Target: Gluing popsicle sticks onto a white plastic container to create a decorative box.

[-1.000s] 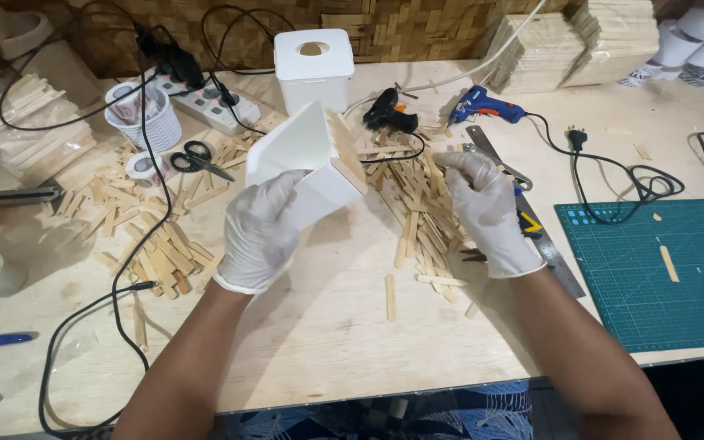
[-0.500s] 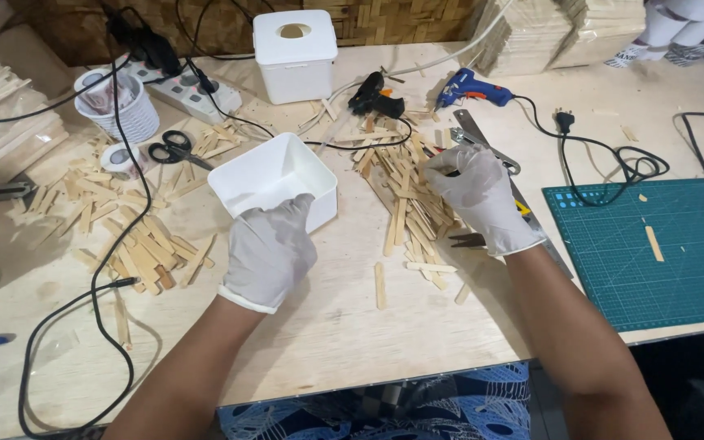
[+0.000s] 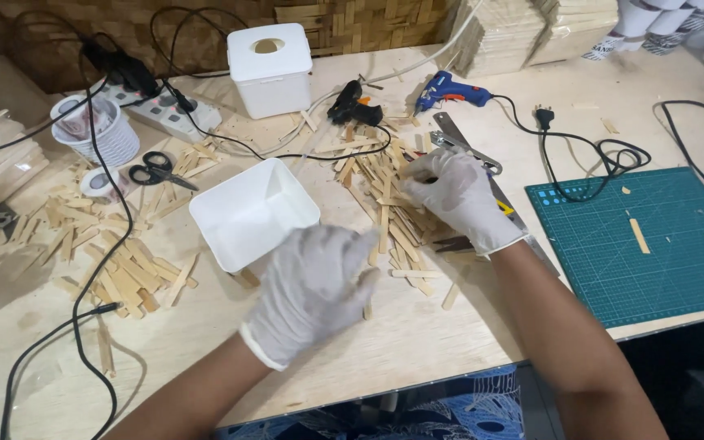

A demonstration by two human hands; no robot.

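Observation:
A white open box [image 3: 254,213] sits open side up on the wooden table [image 3: 417,342]. My left hand [image 3: 315,287], in a white glove and blurred, hovers just right of the box with its fingers spread and nothing in it. My right hand [image 3: 459,197], also gloved, rests on a pile of short wooden sticks [image 3: 385,204], and its fingertips pinch one stick at the pile's top. The box and the pile lie side by side, a little apart.
A second pile of sticks [image 3: 112,261] lies left, crossed by a black cable [image 3: 83,326]. Behind are a white lidded box [image 3: 269,69], black glue gun [image 3: 354,106], blue glue gun [image 3: 448,86], scissors [image 3: 156,169], power strip [image 3: 174,116]. Green cutting mat [image 3: 653,244] at right.
My left hand lowered the tilted white box flat onto the table, let go of it and moved right. My right hand stayed on the stick pile.

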